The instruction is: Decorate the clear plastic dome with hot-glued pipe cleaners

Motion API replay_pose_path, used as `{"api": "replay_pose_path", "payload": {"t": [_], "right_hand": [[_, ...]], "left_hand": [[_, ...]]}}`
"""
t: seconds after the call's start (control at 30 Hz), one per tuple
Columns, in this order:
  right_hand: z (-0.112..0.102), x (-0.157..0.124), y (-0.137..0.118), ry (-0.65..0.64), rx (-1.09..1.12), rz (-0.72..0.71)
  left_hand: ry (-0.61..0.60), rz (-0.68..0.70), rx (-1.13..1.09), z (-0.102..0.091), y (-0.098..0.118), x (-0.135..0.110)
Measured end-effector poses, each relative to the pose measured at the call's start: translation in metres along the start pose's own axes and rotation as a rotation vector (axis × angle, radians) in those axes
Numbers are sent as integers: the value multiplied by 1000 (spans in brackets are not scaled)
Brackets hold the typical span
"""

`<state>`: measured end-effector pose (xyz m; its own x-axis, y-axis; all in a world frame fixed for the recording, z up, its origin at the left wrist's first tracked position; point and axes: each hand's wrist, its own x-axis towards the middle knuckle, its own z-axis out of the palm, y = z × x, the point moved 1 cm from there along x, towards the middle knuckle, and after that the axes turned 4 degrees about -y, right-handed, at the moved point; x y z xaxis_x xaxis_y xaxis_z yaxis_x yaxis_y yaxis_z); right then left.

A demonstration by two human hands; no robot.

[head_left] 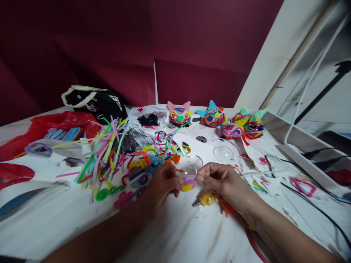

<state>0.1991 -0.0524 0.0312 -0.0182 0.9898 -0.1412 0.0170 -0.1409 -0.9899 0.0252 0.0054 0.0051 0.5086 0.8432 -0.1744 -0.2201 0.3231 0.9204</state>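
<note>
Grip, left: my left hand [161, 182] fingers pressed together on the left side of the clear dome piece [187, 178], pinching it.
Grip, right: my right hand [219, 179] thumb and forefinger closed on the dome piece's right edge, at the pink fuzzy rim.
Piece: clear half-sphere on top, pink pipe-cleaner ring below with a yellow patch; held between both hands, lifted just above the table [178, 233], near its front-middle.
Under right hand: yellow-handled tool [205, 199] lying on the table, touching nothing I hold; orange scrap beside it.
Spare dome: second clear half-sphere [223, 154] sits behind my right hand, toward the table centre, apart from the grip.
Pipe cleaners: loose multicolour pile [109, 153] left of my left hand, spreading toward the table's left side.
Finished balls: four pipe-cleaner-wrapped balls with ears [214, 116] lined along the far edge.
Containers: black bag [95, 102] at far left corner, contents not visible; red plastic bag [55, 124] beside it with striped pipe cleaners showing inside; white bag [149, 115] at far edge holds something black.
</note>
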Motion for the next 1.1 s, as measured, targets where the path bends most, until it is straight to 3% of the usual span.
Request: {"api": "replay_pose_path", "payload": {"t": [0.3, 0.53, 0.67, 0.93, 1.1], "right_hand": [[-7, -2, 2, 48, -417, -189], [-8, -8, -7, 45, -772, -429], [-8, -8, -6, 16, -724, -428], [-11, -1, -6, -140, -203, -90], [-12, 2, -5, -131, -105, -36]], "left_hand": [[15, -19, -25, 0, 3, 0], [25, -30, -42, -2, 1, 1], [27, -55, -35, -2, 2, 1], [15, -110, -62, 0, 3, -1], [7, -101, -91, -1, 2, -1]]}}
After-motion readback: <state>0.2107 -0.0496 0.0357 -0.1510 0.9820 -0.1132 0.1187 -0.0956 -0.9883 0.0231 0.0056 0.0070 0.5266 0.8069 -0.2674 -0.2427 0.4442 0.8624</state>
